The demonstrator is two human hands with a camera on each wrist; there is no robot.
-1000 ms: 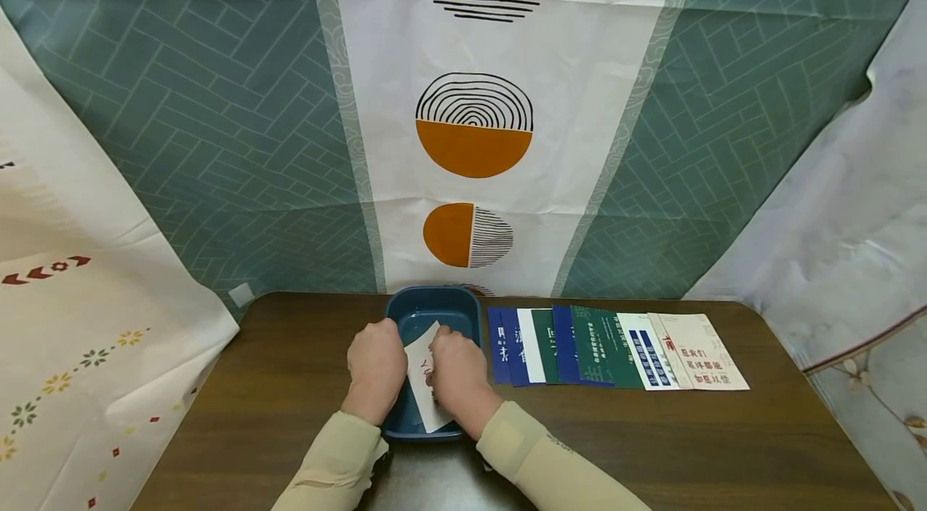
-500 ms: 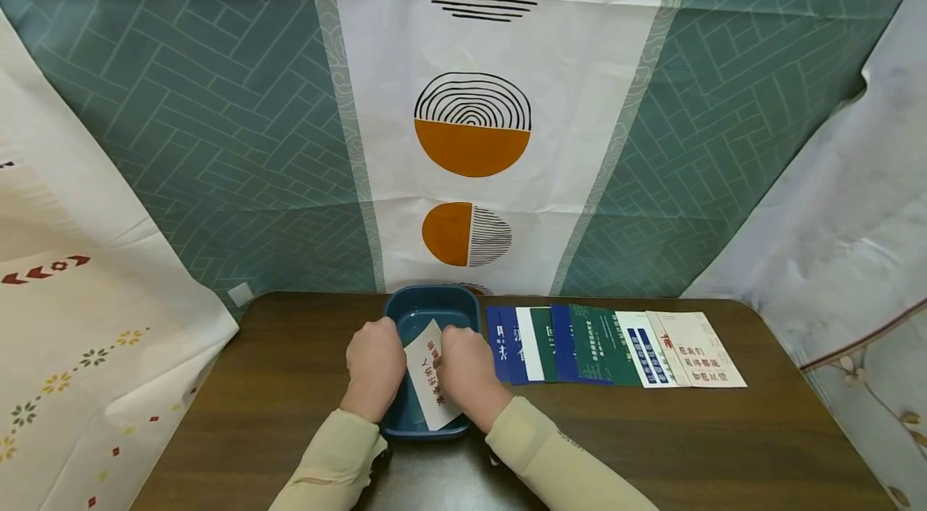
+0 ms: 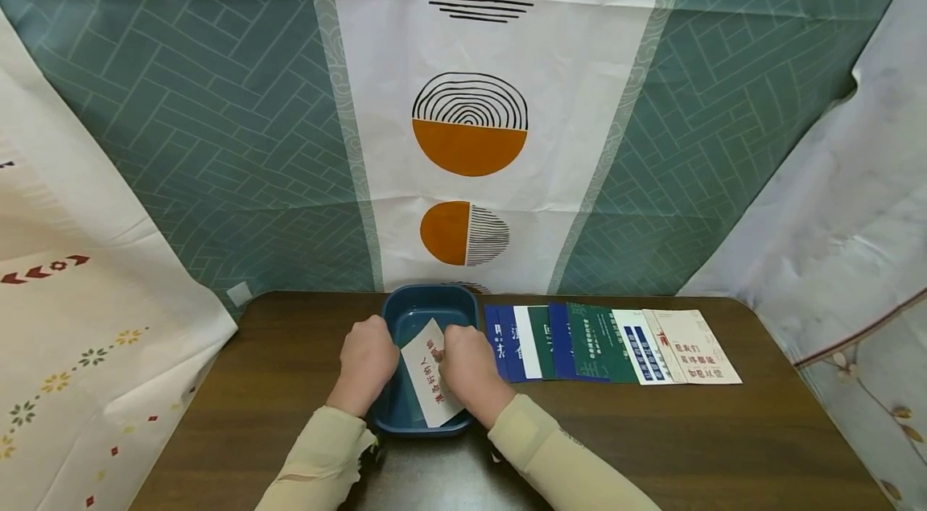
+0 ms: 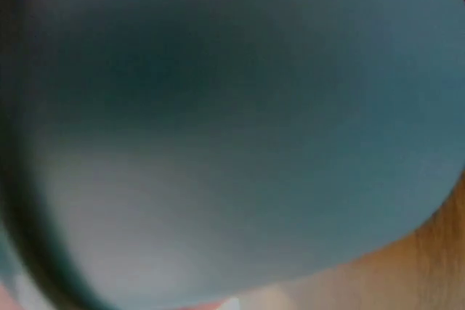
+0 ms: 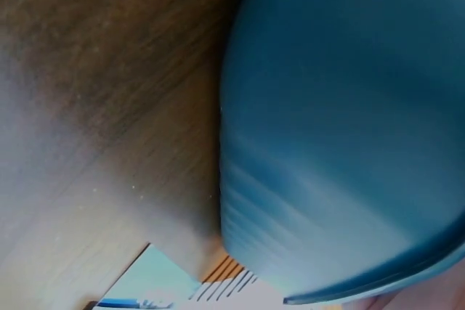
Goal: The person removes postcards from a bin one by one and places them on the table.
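A blue rectangular tray point(image 3: 430, 298) stands on the table between the hands. A white card point(image 3: 427, 382) printed with red characters slants within its outline. My right hand point(image 3: 472, 372), over the tray's right rim, pinches the card's right side, with a fingertip overlapping the printing. My left hand point(image 3: 365, 362) is curled over the left rim, just beside the card's left edge. Its fingertips are hidden, so its hold is unclear. Both wrist views are mostly filled by the blurred outer wall of the tray point(image 4: 305, 201), with the tray point(image 5: 341, 136) in the right wrist view also.
To the right, a row of overlapping cards, blue point(image 3: 507, 366), green point(image 3: 597, 342), white and cream point(image 3: 698, 346), lies on the brown wooden table point(image 3: 652, 438). A patterned green and white cloth point(image 3: 471, 189) hangs behind the table, with pale cloths at both sides.
The hands have drawn apart, left hand leftward and right hand rightward. More of the card and its red printing now shows. The row of cards keeps its arrangement.
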